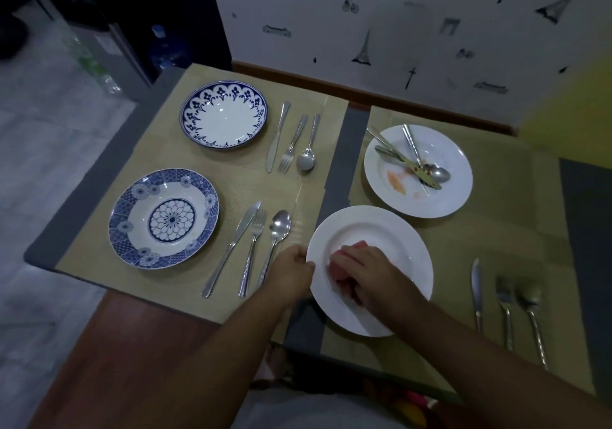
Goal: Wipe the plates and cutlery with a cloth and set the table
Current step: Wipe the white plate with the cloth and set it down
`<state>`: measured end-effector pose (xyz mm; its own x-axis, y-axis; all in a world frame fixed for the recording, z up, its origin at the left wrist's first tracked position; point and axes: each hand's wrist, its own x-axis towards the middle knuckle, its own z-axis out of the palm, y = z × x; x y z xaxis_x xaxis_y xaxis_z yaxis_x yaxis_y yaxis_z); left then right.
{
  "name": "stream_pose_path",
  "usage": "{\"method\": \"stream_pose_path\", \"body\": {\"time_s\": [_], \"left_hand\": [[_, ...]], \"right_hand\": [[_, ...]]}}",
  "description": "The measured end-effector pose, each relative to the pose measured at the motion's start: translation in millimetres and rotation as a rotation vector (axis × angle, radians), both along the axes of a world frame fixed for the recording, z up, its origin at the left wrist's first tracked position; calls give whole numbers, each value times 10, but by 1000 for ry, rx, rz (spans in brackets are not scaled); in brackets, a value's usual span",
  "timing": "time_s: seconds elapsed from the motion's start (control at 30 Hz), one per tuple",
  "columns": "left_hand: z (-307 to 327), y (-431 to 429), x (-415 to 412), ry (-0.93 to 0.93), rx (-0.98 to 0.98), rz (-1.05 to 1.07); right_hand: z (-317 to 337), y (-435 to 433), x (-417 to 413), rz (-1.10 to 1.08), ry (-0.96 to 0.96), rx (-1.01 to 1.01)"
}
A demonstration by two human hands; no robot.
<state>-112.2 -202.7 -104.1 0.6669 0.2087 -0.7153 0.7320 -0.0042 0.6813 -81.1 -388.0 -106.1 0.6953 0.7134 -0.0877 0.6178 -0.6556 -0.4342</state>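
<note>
Pinching the near white plate's point(371, 229) left rim, the left hand point(291, 271) is steadying it on the mat while the right hand point(367, 271), curled around a pink cloth point(347, 256), is wiping its centre.

The table point(139, 345) is of brown wood, and its top is mostly covered. A grey cloth point(82, 196) is spread on it, and beige mats are laid on the cloth: a left mat point(198, 279) and a right mat point(516, 229). Between the two mats a strip of grey is seen. The bare wood is shown only at the near left corner.
</note>
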Motion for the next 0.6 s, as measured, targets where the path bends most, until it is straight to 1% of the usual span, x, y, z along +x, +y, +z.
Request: {"method": "stream_pose_path", "body": {"time_s": [0.1,0.2,0.3,0.37,0.43,0.47,0.5,0.53,0.6], "left_hand": [[31,-41,-108,-6,-29,17],[95,-109,-203,-37,-72,45],[190,-185,-236,-64,-101,71],[279,-228,-223,-95,-82,83],[388,-269,-192,-121,-53,123],[439,-288,-177,-136,-42,147],[476,-307,-167,-150,-33,164],[512,-331,-161,-159,-30,162],[549,-404,-188,-165,-37,104]], "right_hand": [[4,-112,-164,93,53,-27],[-33,-205,-196,103,3,-45],[27,-178,-134,49,-67,53],[191,-145,-72,-26,-24,120],[310,-218,-40,-174,20,164],[363,-275,-64,-210,28,169],[407,-333,-112,-201,33,157],[420,-390,-183,-148,16,139],[366,-476,-282,-27,-48,97]]}}
